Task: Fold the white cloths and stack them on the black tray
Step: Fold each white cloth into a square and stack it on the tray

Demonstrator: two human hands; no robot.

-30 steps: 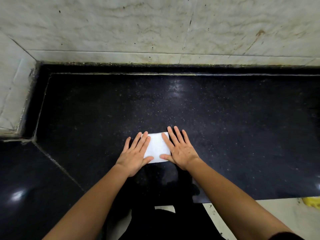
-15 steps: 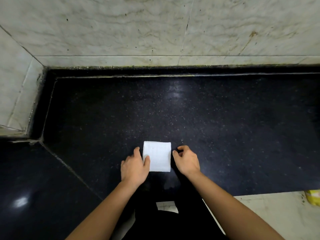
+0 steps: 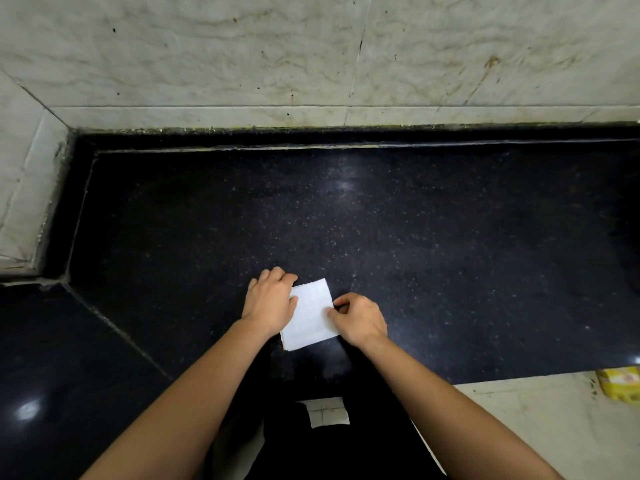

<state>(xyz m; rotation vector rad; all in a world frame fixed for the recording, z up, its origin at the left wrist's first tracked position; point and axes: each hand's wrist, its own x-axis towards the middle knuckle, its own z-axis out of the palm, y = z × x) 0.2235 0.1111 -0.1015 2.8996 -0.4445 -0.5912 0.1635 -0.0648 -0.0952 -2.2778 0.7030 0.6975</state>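
A small folded white cloth [image 3: 310,315] lies on the black speckled counter [image 3: 415,254], turned slightly askew. My left hand [image 3: 270,299] holds its left edge, fingers curled over the far left corner and thumb on top. My right hand [image 3: 360,318] pinches the cloth's right edge between thumb and curled fingers. No black tray is in view.
A marble wall [image 3: 311,57] runs along the back and left of the counter. A seam [image 3: 114,330] crosses the counter at the left. A yellow object [image 3: 620,386] sits on the pale floor at the lower right. A white square patch [image 3: 327,412] shows below, between my arms.
Both hands went from pressing flat on the cloth to curling at its sides, then took hold of its edges. The cloth is now rotated slightly.
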